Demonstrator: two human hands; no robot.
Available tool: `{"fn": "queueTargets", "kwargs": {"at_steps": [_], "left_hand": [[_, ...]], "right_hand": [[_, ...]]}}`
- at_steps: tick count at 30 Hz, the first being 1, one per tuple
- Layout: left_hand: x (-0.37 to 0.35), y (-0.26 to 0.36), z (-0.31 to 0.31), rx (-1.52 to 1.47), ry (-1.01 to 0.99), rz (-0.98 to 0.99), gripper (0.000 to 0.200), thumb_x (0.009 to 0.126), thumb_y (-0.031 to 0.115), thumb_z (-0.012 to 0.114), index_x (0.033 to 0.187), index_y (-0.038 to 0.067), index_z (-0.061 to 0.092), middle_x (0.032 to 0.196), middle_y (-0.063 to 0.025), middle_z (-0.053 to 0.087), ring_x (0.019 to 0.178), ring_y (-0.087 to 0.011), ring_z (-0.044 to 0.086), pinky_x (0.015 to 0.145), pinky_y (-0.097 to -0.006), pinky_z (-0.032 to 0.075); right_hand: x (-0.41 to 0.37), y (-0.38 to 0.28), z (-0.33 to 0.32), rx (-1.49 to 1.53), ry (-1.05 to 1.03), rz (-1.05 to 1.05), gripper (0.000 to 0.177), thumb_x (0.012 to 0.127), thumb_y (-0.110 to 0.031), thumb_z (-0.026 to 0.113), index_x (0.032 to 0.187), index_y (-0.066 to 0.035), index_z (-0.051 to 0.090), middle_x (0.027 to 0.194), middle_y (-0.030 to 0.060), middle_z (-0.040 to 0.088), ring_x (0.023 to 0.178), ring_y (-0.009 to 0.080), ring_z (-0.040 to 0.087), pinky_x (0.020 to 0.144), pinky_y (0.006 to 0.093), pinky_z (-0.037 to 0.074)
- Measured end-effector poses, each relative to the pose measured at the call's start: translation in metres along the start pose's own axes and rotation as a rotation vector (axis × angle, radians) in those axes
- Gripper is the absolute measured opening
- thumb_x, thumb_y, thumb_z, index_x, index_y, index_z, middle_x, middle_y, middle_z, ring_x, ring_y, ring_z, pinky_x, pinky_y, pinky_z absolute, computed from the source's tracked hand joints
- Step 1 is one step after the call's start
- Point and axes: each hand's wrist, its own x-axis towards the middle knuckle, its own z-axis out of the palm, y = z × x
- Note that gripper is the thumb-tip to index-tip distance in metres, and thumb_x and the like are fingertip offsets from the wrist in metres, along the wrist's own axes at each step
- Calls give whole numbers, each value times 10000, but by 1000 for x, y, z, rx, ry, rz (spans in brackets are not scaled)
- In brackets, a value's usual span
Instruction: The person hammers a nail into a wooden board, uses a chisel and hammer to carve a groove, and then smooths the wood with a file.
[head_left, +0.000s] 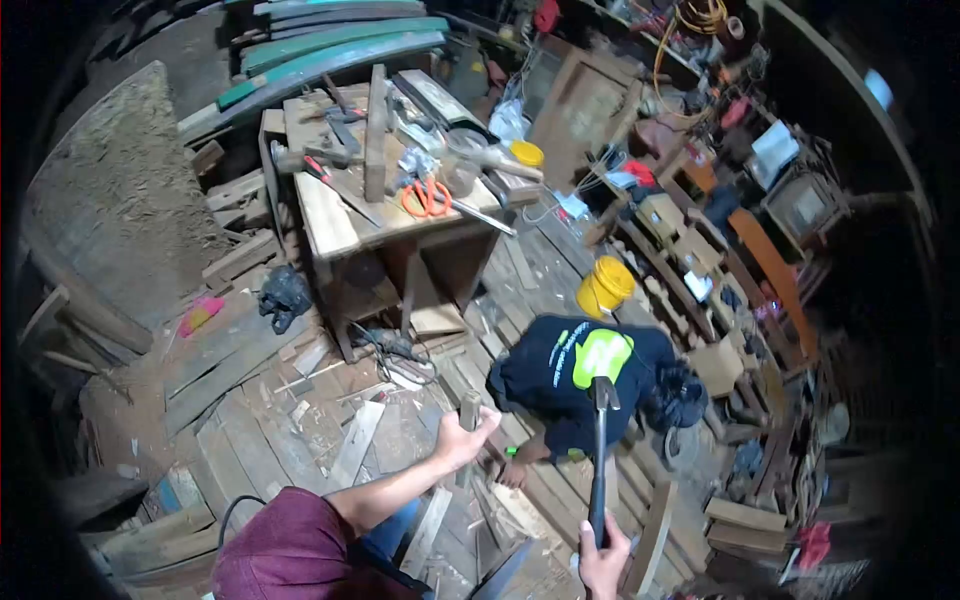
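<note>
My right hand (pixel 604 562) is wrapped round the lower part of a hammer's dark handle. The hammer (pixel 599 470) stands nearly upright in view, with its metal head at the top, in front of a co-worker's back. My left hand (pixel 466 440) is closed round a short wooden piece (pixel 469 408), which sticks out above and below the grip. Its lower end is hard to make out. A co-worker (pixel 570 375) in a dark shirt with a yellow-green patch bends low just ahead, one hand (pixel 512 473) on the boards beside my left hand.
A wooden workbench (pixel 335 225) bears orange-handled scissors (pixel 427 198), a red-handled screwdriver (pixel 318 170) and other tools. A yellow bucket (pixel 606 287) stands behind the co-worker. A corded power tool (pixel 392 345) lies below the bench. Loose boards (pixel 357 445) and scraps cover the floor.
</note>
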Motion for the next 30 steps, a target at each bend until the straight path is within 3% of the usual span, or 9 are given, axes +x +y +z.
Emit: {"fn": "queueTargets", "kwargs": {"at_steps": [1,3,9,14,15,21,23,27,30], "left_hand": [[17,19,-13,32,78,-9,216,839,239,709,872,26,695,736,-5,676,715,-71,615,660,-268,494],[46,53,-44,-39,154,99,212,843,246,707,857,34,694,716,16,656,688,-62,591,626,-266,477],[64,148,-143,-276,614,289,155,846,177,729,780,72,637,664,62,552,529,-21,472,468,-201,346],[30,167,-204,-364,947,332,211,875,237,712,889,57,603,667,45,524,509,-38,444,462,-209,336],[26,166,-210,-351,1012,358,214,878,237,710,911,58,597,673,45,515,505,-38,432,459,-211,331],[8,148,-220,-321,1166,436,203,891,195,688,926,29,578,666,28,501,513,-45,428,465,-212,323],[0,162,-211,-341,1273,385,189,902,184,672,930,24,576,665,24,506,523,-47,438,470,-216,324],[5,144,-203,-254,1509,469,173,911,166,656,927,13,576,655,22,512,516,-49,435,467,-217,320],[6,142,-180,-250,1604,349,130,904,133,653,890,16,599,651,26,510,512,-50,435,462,-222,325]], "right_hand": [[21,-8,19,145,4,58,266,883,-132,648,1070,56,643,578,1,541,478,87,493,446,260,361],[64,-38,44,172,-96,-22,413,867,-225,684,1105,102,602,720,79,645,621,162,598,565,319,472],[158,-164,102,223,-287,-363,351,870,-153,662,1132,75,620,831,47,644,759,83,532,723,249,468],[247,-208,205,357,-446,-427,349,883,-197,648,1153,24,642,641,-47,517,544,36,404,468,240,332],[252,-239,213,422,-538,-233,319,885,-197,648,1119,19,661,617,-44,514,516,36,404,448,247,328],[389,-294,385,319,-580,-355,180,887,-181,642,837,-8,657,601,34,575,439,111,514,396,284,374],[415,-319,429,193,-616,-232,332,820,-299,669,980,-10,704,752,150,687,748,243,673,710,379,497],[471,-339,517,-26,-269,-539,420,809,-348,651,972,38,690,917,219,698,910,351,668,857,406,488],[457,-383,479,48,-477,-413,462,828,-369,657,995,61,677,910,232,692,920,341,655,881,420,475]]}}
